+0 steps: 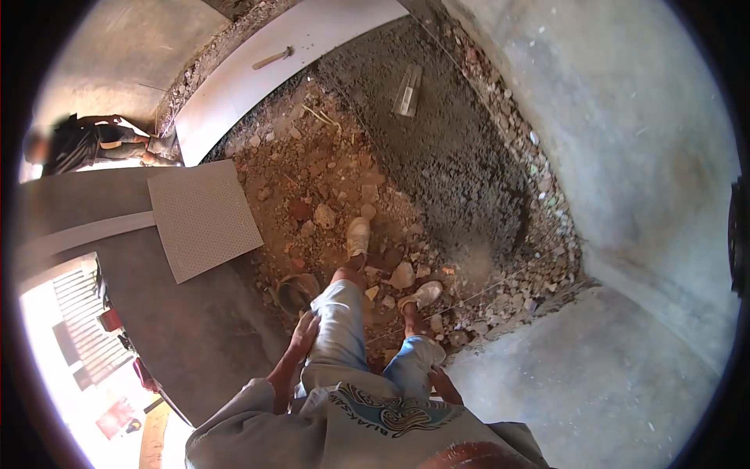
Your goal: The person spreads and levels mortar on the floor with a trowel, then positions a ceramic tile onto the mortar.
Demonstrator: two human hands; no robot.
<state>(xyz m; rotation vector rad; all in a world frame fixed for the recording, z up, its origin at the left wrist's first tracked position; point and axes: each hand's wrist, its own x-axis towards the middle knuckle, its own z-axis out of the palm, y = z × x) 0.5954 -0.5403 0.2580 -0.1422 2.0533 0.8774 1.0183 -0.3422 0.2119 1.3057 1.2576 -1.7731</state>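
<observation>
My left hand (305,332) hangs beside the thigh of my light-coloured trousers (337,316); its fingers lie against the cloth and their grip cannot be made out. On the other side, my right hand (436,375) is mostly hidden by my shirt and trouser leg. My shoes (358,237) stand on rubble. A round container (297,294) sits on the ground beside my leg. Farther forward, a metal-faced float (408,91) lies on the dark wet mortar (437,148). A hammer (273,58) rests on a long white board (289,39).
Another person (98,144) stands near a doorway at the left. A square perforated tile (205,219) lies left of the rubble (312,180). Taut string runs along the mortar's sides. Grey walls (625,125) rise at the right. Broken stones lie around my feet.
</observation>
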